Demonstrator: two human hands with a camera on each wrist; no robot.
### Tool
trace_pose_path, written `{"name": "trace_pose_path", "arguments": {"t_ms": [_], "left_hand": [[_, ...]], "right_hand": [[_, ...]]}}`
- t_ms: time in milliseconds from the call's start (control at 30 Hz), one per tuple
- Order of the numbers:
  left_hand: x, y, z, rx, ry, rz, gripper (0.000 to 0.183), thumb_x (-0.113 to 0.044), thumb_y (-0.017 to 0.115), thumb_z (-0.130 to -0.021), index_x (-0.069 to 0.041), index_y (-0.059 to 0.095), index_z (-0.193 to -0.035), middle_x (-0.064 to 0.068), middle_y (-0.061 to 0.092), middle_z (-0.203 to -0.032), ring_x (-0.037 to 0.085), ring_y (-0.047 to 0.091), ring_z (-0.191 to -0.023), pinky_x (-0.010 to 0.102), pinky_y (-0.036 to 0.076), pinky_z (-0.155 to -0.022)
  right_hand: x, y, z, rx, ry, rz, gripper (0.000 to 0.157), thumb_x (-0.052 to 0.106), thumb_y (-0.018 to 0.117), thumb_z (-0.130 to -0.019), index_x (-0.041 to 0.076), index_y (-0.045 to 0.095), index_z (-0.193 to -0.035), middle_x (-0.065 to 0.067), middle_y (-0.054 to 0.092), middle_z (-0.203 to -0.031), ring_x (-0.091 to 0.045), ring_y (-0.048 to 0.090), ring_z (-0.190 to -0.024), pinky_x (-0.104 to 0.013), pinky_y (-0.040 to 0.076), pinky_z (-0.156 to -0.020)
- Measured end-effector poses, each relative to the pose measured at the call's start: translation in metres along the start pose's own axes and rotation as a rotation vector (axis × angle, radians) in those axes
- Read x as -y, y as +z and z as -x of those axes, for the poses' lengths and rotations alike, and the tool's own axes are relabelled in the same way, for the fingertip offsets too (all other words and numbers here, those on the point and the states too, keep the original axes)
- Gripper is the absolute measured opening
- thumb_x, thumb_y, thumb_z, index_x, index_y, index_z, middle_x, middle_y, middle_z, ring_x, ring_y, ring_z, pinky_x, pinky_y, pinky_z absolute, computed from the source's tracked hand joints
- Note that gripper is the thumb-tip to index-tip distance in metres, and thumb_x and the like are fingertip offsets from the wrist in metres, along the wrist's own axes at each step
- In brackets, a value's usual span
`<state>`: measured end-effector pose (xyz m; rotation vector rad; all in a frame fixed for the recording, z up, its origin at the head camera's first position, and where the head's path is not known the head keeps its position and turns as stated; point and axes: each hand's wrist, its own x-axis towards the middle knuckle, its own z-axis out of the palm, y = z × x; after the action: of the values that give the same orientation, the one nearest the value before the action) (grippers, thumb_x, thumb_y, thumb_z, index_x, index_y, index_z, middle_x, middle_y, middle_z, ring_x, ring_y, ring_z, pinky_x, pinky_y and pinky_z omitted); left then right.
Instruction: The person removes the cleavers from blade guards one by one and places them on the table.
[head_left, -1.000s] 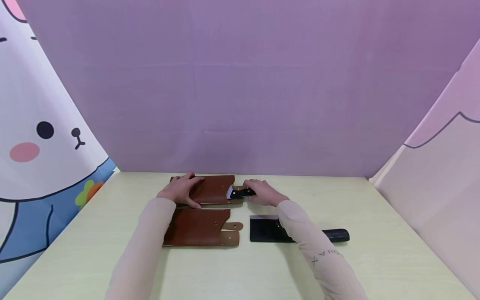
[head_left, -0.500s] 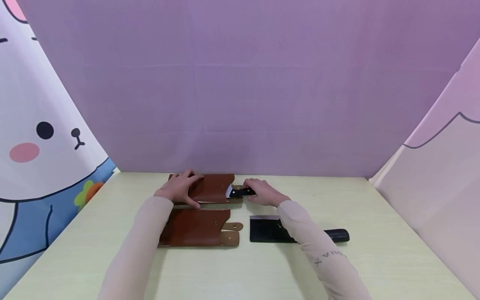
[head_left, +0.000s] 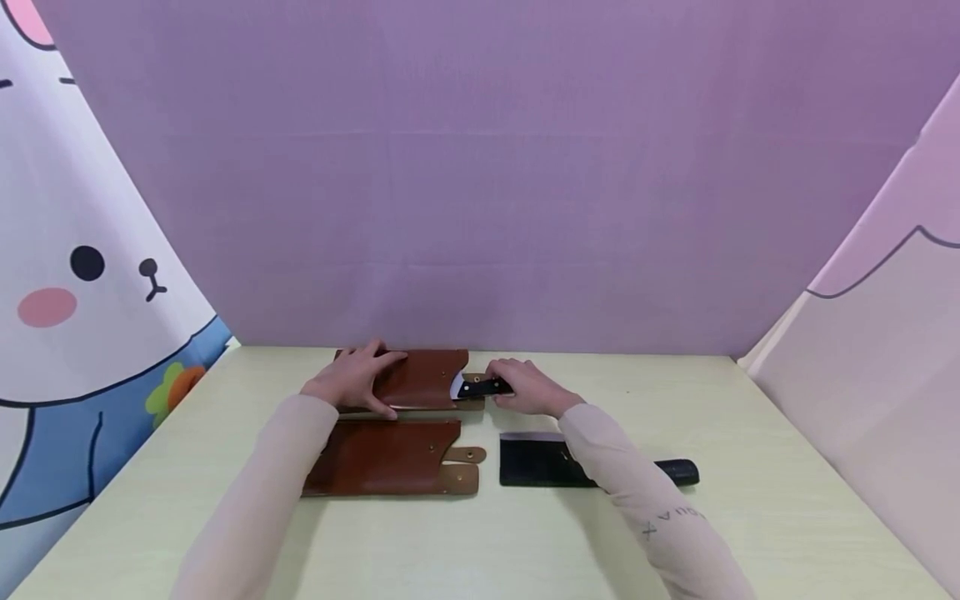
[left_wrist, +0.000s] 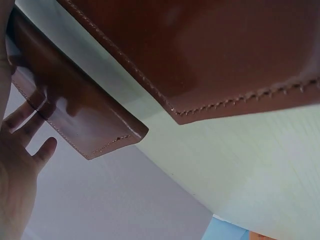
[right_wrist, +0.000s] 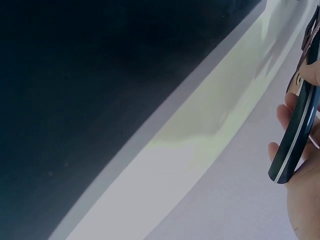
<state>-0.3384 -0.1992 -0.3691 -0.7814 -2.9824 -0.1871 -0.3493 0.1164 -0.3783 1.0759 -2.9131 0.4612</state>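
A brown leather knife sheath [head_left: 427, 379] lies at the back of the table. My left hand [head_left: 351, 379] rests spread across its left part, thumb at the near edge. In the left wrist view, the fingers reach onto the glossy sheath [left_wrist: 75, 105] near its stitched edge. My right hand [head_left: 534, 390] grips the black riveted handle of a kitchen knife [head_left: 474, 388]. Most of its blade is hidden inside the sheath, with a silver sliver showing at the mouth. From the right wrist, the handle [right_wrist: 295, 135] shows with thumb and fingers around it.
Nearer me lies a second brown sheath [head_left: 390, 458] with two tan straps at its right end. To its right is a black-bladed cleaver [head_left: 532, 463], partly covered by my right sleeve. A purple backdrop [head_left: 480, 208] rises behind the table.
My left hand and forearm have shifted slightly left, uncovering a little more of the sheaths. The right hand keeps its grip on the knife, nearly still.
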Motion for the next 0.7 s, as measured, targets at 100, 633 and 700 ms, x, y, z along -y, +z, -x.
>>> {"name": "trace_pose_path", "arguments": {"t_ms": [100, 633, 700], "left_hand": [[-0.001, -0.001, 0.001, -0.003, 0.011, -0.006, 0.100, -0.063, 0.075, -0.056, -0.020, 0.040, -0.139, 0.014, 0.041, -0.125, 0.033, 0.046, -0.113, 0.057, 0.030, -0.097], [-0.003, -0.003, 0.008, -0.048, 0.070, -0.051, 0.100, -0.066, 0.073, -0.056, -0.019, 0.041, -0.138, 0.013, 0.044, -0.118, 0.028, 0.047, -0.110, 0.055, 0.031, -0.096], [-0.004, -0.003, 0.009, -0.055, 0.076, -0.058, 0.100, -0.067, 0.072, -0.056, -0.019, 0.042, -0.138, 0.013, 0.044, -0.118, 0.028, 0.047, -0.109, 0.055, 0.032, -0.095]], "right_hand": [[0.000, -0.001, 0.002, -0.009, -0.023, 0.010, 0.023, 0.016, 0.064, -0.082, 0.018, 0.056, -0.103, 0.003, 0.061, -0.102, -0.014, 0.051, -0.092, -0.035, 0.037, -0.081], [0.005, -0.008, 0.015, -0.031, -0.073, 0.008, 0.023, 0.017, 0.063, -0.083, 0.016, 0.057, -0.106, 0.002, 0.060, -0.104, -0.015, 0.051, -0.094, -0.036, 0.037, -0.080], [0.005, -0.009, 0.016, -0.027, -0.068, 0.004, 0.023, 0.017, 0.063, -0.084, 0.016, 0.057, -0.106, 0.002, 0.060, -0.104, -0.015, 0.051, -0.096, -0.036, 0.037, -0.081]]}}
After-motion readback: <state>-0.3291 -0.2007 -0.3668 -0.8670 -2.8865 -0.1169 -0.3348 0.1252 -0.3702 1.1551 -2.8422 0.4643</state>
